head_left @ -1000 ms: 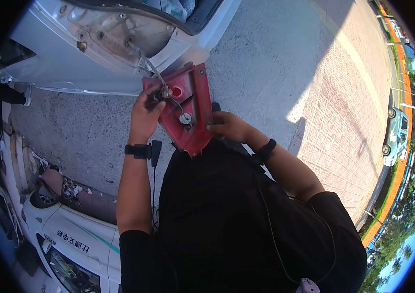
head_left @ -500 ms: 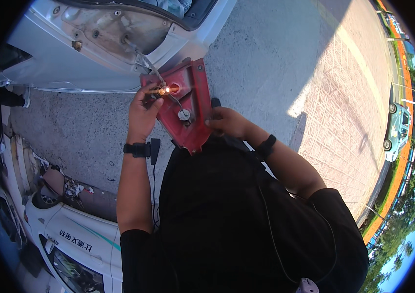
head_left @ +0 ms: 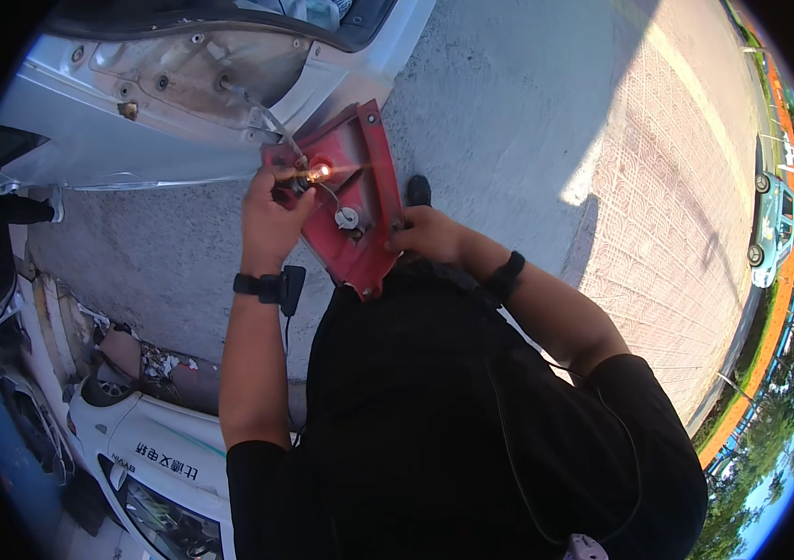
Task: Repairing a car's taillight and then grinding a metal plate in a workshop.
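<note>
Lit bulb (head_left: 323, 173) held over red lamp (head_left: 361, 203).
L hand (head_left: 273, 219) clamped on bulb's base, lit end to its R; R hand (head_left: 430, 235) clamped on lamp's R edge, lamp betw. hands.

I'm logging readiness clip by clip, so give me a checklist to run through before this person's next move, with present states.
1. Bulb lit: ok, glowing.
2. Left hand holding the bulb: ok, its base is at the fingertips.
3. Right hand holding the red tail-lamp housing: ok, at its right edge.
4. Housing mounted on the silver car: not ok, handheld.
5. Wiring reaching from car to lamp: ok.
6. White round socket fully seated: cannot tell.
</note>
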### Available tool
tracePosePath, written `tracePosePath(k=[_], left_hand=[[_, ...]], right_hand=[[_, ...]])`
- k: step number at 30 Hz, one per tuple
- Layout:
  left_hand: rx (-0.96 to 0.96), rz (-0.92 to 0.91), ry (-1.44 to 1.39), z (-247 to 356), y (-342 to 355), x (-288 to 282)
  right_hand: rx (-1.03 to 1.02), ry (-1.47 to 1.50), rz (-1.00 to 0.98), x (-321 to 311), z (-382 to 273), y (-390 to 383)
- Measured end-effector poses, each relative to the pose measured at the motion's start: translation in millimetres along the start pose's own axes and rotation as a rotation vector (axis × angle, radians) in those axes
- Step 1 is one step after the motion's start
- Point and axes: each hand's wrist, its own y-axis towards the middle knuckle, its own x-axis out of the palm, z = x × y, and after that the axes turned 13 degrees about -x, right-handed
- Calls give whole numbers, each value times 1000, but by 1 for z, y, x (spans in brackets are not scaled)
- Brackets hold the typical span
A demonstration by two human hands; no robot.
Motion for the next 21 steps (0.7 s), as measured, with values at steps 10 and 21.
tracePosePath(k=[10,21], left_hand=[[256,75,651,65,11,0],[272,-25,597,58,15,3]], right_hand=[[-24,-33,24,12,-42,-15],[-189,-390,76,15,-71,-29]])
